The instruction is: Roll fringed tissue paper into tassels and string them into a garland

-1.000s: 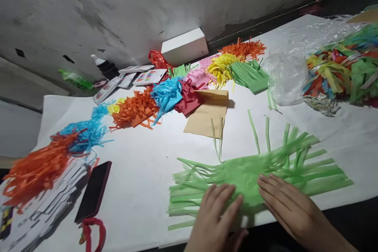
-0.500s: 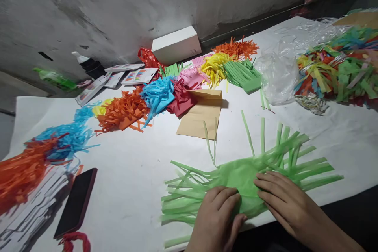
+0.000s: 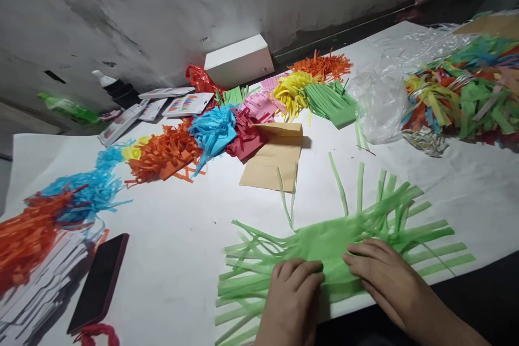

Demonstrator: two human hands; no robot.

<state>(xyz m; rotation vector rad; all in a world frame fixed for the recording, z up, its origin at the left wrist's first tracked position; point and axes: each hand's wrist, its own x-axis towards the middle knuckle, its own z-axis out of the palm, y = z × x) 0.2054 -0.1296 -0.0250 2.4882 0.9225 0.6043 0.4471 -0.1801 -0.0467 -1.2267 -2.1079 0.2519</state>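
A sheet of light green tissue paper with fringed strips at both ends lies spread near the table's front edge. My left hand rests on its left part, fingers bent over the paper and thumb hidden. Across the right part lies my right hand, its fingers stretched out flat. Neither hand visibly lifts the sheet. A few loose green strips lie just behind it. Farther back is a folded tan paper piece.
Fringed bundles in orange, blue, yellow and green line the back. A white box stands by the wall. Right of them are a clear plastic bag and a multicoloured pile. A phone lies at left.
My left hand has shifted slightly down and left, its thumb passing out of sight. My right hand has slid slightly left on the paper. Some strips at both ends lie differently.
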